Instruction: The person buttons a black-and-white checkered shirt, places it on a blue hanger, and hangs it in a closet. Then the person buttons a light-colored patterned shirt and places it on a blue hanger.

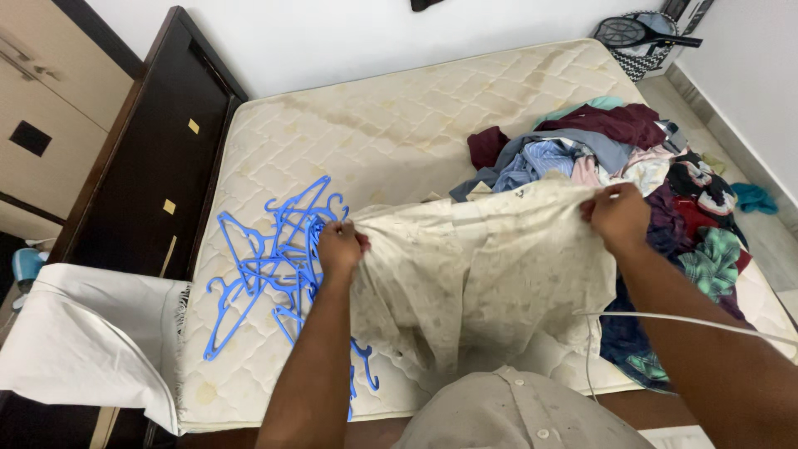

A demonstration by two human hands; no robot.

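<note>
Cream garment (pixel 482 266) between left hand (pixel 339 249) and right hand (pixel 617 218)

A cloth (pixel 482 266) stretches between the fingers of both hands, over the mattress (pixel 374 133). Hangers (pixel 274 258) lie on the mattress just left of the left fingers (pixel 345 231); a clothes pile (pixel 632 166) lies behind and right of the right fingers (pixel 600 199).

There are two hands (pixel 339 248), one cream shirt (pixel 482 266), one big pile of clothes (pixel 648 183), one mattress (pixel 374 133), and many blue hangers (pixel 274 266), too tangled to count.
</note>
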